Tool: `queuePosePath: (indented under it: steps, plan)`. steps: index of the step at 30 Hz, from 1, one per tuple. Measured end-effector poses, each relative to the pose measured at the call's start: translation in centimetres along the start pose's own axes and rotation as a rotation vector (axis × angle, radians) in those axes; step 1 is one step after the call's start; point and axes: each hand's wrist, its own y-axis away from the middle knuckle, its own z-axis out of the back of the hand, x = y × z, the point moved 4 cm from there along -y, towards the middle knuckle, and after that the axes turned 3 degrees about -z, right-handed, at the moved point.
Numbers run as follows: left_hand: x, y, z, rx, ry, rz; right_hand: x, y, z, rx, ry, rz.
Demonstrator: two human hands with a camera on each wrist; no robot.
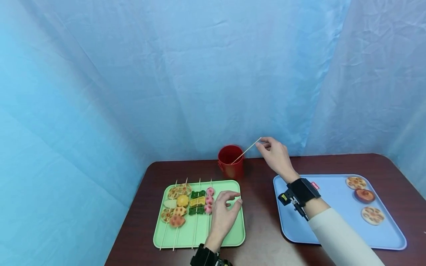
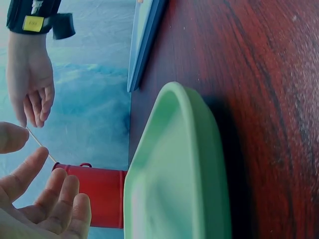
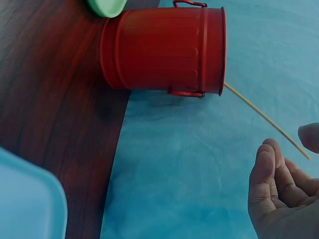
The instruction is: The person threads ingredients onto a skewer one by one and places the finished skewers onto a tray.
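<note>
In the head view, a thin wooden skewer (image 1: 244, 152) leans out of a red bucket (image 1: 231, 170). My right hand (image 1: 274, 155) is at its upper end; in the right wrist view, thumb and fingers stand apart on either side of the skewer tip. My left hand (image 1: 223, 216) hovers over the right part of a green tray (image 1: 234, 236), fingers slightly bent and holding nothing. Several loaded skewers lie on this tray, with pink balls (image 1: 209, 200), green and yellow pieces (image 1: 197, 201), and lotus-root and mushroom-like pieces (image 1: 177, 221).
A blue tray (image 1: 299, 232) sits at the right under my right forearm. On it lie two lotus-root slices (image 1: 372, 215) and a brown mushroom-like piece (image 1: 364, 196). The dark wooden table (image 1: 259, 225) ends at a blue cloth backdrop (image 1: 233, 74) just behind the bucket.
</note>
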Motion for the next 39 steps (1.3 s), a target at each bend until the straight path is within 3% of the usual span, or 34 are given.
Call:
queuePosePath:
  steps: [8,16,29,39]
  plan:
    - [-0.1,0.0,-0.1,0.002,0.001,0.002,0.8,-0.9,-0.8,-0.056,-0.032,0.022]
    - [-0.1,0.0,-0.5,0.013,0.004,0.003,0.6,-0.1,-0.2,-0.102,-0.069,0.026]
    - [0.0,-0.1,-0.7,0.026,0.02,0.011,1.3,2.6,3.7,-0.255,-0.208,0.074]
    - [0.0,-0.3,-0.6,0.039,0.027,0.014,1.5,5.0,6.8,-0.335,-0.291,0.048]
